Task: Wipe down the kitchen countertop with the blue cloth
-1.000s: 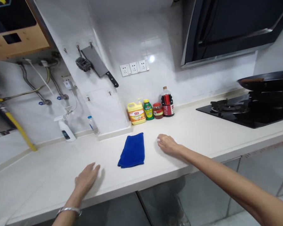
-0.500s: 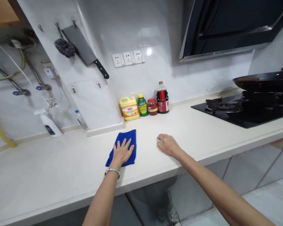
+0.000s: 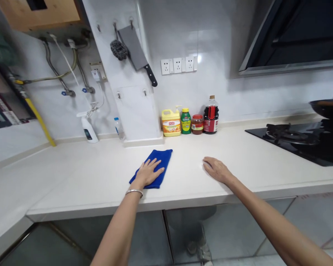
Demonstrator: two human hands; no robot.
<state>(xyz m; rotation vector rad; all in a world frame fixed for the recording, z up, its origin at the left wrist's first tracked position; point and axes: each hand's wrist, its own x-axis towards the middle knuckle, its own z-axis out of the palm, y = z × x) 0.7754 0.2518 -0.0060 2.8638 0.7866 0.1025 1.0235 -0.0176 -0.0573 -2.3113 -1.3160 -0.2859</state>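
Note:
A blue cloth (image 3: 164,162) lies flat on the white countertop (image 3: 100,177). My left hand (image 3: 149,173) presses down on it with the palm flat and the fingers spread; a silver bangle is round that wrist. To the right, my right hand (image 3: 218,170) rests on the bare counter, its fingers loosely bent and a gap between thumb and forefinger. I see nothing held there, though the palm side is hidden. Behind the hands, by the wall, stand a yellow detergent jug (image 3: 171,123), a green bottle (image 3: 185,122), a red-lidded jar (image 3: 197,125) and a dark sauce bottle (image 3: 211,116).
A black gas hob (image 3: 299,138) with a wok (image 3: 329,109) is on the right under a range hood (image 3: 299,40). A cleaver (image 3: 134,50) and a wire scourer (image 3: 118,50) hang on hooks. A white spray bottle (image 3: 88,129) and a small clear bottle (image 3: 118,128) stand at the left.
My view has swung left, showing more of the left counter and wall. The left hand remains flat on the cloth, which has turned slightly. The right hand still rests on the counter.

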